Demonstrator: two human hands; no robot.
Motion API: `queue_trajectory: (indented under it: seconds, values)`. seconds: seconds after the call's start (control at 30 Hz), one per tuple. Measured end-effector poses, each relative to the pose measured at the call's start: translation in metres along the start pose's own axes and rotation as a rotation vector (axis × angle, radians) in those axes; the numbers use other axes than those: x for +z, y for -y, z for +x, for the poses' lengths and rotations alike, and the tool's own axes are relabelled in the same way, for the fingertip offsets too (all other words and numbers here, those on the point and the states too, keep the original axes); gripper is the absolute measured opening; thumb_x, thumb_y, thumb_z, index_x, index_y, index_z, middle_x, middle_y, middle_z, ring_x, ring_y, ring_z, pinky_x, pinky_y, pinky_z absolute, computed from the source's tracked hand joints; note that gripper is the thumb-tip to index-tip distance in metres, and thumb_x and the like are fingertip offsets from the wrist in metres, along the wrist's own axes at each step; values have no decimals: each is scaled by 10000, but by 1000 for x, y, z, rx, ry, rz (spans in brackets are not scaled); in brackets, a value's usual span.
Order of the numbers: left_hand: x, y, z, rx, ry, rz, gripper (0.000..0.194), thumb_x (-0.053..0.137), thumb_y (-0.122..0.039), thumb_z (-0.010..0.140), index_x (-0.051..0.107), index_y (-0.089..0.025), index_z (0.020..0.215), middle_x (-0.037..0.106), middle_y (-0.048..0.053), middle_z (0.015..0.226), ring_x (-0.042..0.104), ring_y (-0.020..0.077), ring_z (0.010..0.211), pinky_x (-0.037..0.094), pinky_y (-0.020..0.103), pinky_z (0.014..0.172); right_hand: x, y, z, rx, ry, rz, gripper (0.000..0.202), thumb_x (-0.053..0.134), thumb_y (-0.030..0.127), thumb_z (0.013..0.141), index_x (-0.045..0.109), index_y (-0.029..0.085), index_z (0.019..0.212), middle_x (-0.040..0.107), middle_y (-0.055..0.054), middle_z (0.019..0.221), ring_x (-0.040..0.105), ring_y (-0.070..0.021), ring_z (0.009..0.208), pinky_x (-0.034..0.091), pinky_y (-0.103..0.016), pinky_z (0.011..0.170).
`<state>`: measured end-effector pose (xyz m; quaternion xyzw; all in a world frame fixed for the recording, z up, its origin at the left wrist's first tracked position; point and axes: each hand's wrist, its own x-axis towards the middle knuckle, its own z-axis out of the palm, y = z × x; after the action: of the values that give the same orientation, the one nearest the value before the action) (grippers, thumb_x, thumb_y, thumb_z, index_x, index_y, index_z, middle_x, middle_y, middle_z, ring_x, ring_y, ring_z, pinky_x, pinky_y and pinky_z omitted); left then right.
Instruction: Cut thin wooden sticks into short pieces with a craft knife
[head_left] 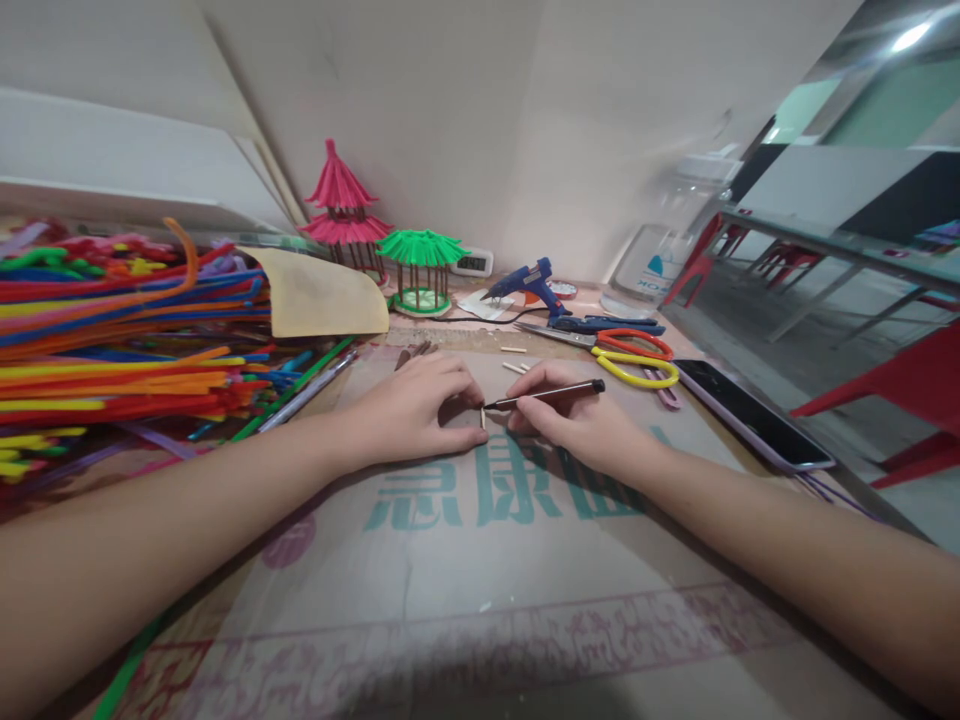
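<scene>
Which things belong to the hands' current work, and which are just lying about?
In use: short pale stick in left hand; slim dark pen in right hand.

Apparently just lying about: blue plastic glue gun; scissors with red and yellow handles; black rectangular phone.

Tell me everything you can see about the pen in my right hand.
The pen is slim and dark brownish black, with a smooth, plastic-looking barrel, a blunt back end and a narrow, tapered tip that looks uncapped. Your right hand grips it with thumb and fingers. It slants slightly, back end to the right, tip pointing left at the small pale stick in your left hand. Whether the tip touches the stick is too small to tell.
</scene>
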<state>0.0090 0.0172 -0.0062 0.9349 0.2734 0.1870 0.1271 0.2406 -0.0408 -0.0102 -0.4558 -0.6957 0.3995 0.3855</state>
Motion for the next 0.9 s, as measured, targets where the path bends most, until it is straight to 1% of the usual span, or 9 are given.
queue_trajectory:
  seconds: [0.2,0.43,0.53,0.6,0.67,0.7,0.77,0.83,0.9]
  values:
    - [0,0,0,-2,2,7,297,711,-476,839,691,-206,960,640,26,937,583,219,904,407,354,822,0,3,0,31,-9,-26,82,594,264,880,587,215,945,714,-14,766,684,-167,679,523,-284,611]
    - [0,0,0,-10,8,-9,298,685,-478,853,688,-197,954,653,41,952,599,223,909,423,355,821,-1,6,0,54,73,-28,59,602,269,881,586,213,885,707,-9,690,658,-154,627,506,-265,573]
    - [-1,-1,0,-33,20,-13,301,694,-477,846,687,-200,963,657,40,959,599,230,924,425,358,828,-2,6,-2,0,39,-57,61,569,273,912,589,218,900,705,-7,692,667,-159,625,513,-270,568]
    - [-1,-2,-1,-55,25,-18,296,700,-472,844,681,-203,963,658,36,956,598,236,939,428,359,832,-4,12,-6,-141,-54,-149,88,530,261,953,609,224,935,713,-16,741,686,-168,679,522,-280,598]
    - [-1,-3,-2,-61,16,-23,273,699,-454,847,677,-207,960,665,39,980,599,242,970,432,370,863,-6,25,-15,-393,-109,-346,128,519,232,988,646,228,1001,733,-33,807,694,-177,762,528,-297,670]
    - [-1,-3,-4,-58,4,-19,266,693,-451,856,677,-205,958,667,48,1005,602,248,989,434,376,876,-6,33,-22,-556,-80,-467,133,529,236,999,662,226,995,722,-24,765,666,-167,700,503,-292,632]
    - [-1,-3,-6,-54,-5,-32,270,705,-450,851,676,-206,962,667,53,1018,607,256,1005,436,385,898,-4,50,-38,-796,169,-788,113,590,242,978,679,203,918,650,0,649,577,-157,583,429,-307,531]
    - [0,-1,-8,-56,-4,-32,255,706,-436,849,672,-210,963,667,50,1030,607,256,1011,432,393,919,0,65,-54,-912,172,-1085,132,691,231,909,673,192,785,576,13,569,487,-156,521,355,-344,466]
    - [1,1,-8,-60,-10,-35,241,695,-431,857,669,-216,962,666,46,1025,606,250,1006,437,383,911,3,74,-67,-1044,139,-1155,224,753,196,856,629,208,670,529,36,546,394,-125,479,317,-333,428]
